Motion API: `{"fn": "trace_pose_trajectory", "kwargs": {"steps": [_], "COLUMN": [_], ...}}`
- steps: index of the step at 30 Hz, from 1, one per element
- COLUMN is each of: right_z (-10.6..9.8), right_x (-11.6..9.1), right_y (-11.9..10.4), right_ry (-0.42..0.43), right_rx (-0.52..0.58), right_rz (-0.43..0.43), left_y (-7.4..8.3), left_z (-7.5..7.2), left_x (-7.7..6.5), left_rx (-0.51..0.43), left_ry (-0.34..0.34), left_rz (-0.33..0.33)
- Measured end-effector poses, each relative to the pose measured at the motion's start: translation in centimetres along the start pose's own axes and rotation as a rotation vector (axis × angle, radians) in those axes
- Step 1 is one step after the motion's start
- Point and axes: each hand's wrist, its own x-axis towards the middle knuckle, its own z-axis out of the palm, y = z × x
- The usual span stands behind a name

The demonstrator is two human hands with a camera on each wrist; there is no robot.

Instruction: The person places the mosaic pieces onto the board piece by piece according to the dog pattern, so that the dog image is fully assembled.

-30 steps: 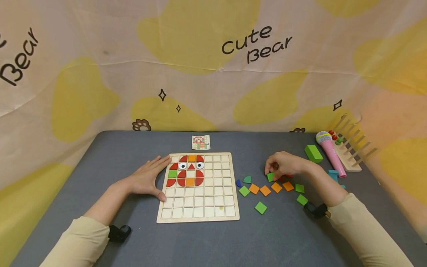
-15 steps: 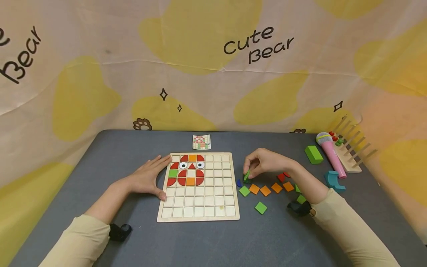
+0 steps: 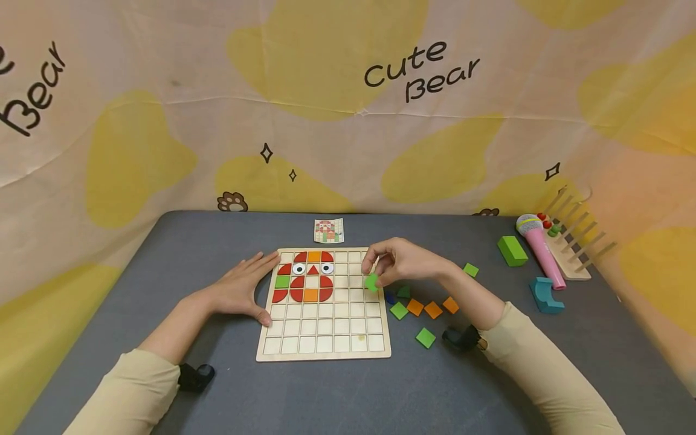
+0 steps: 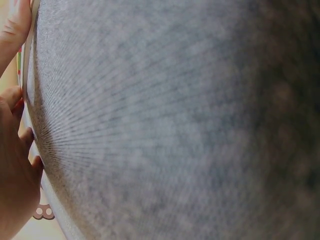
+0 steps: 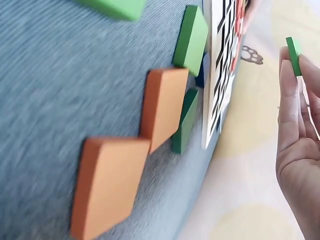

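Note:
A wooden grid board (image 3: 323,357) lies on the grey table, with red, orange and green tiles and two eye tiles forming a figure in its upper left squares. My left hand (image 3: 236,290) rests along the board's left edge, fingers spread and straight, thumb near the lower left side. Over the board's right columns, my right hand (image 3: 402,263) pinches a green square tile (image 3: 371,282) between thumb and fingertips. The right wrist view shows that green tile (image 5: 293,56) edge-on between the fingertips. Behind the board lies a small picture card (image 3: 328,231) with a similar figure.
Right of the board lie orange tiles (image 3: 432,310), green tiles (image 3: 425,338), a dark green piece (image 3: 403,292) and a blue piece (image 3: 390,296). Farther right are a green block (image 3: 512,251), a pink toy microphone (image 3: 544,254), a teal arch block (image 3: 545,295) and a pegged wooden rack (image 3: 576,257).
My right hand has carried the green tile leftward from among the loose tiles to above the board's right side. The left hand stays at the board's left edge.

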Motion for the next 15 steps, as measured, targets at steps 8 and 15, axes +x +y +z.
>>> {"fn": "trace_pose_trajectory", "kwargs": {"steps": [8, 15], "right_z": [1.3, 2.6], "right_x": [2.1, 4.2], "right_y": [-0.6, -1.7], "right_ry": [0.025, 0.018], "right_rx": [-0.006, -0.037], "right_rz": [-0.015, -0.048], "left_y": [-0.2, -0.3], "left_z": [0.1, 0.1], "left_x": [-0.1, 0.0], "left_rx": [-0.011, -0.005], "left_ry": [-0.003, 0.001], "left_rz": [-0.003, 0.003]}}
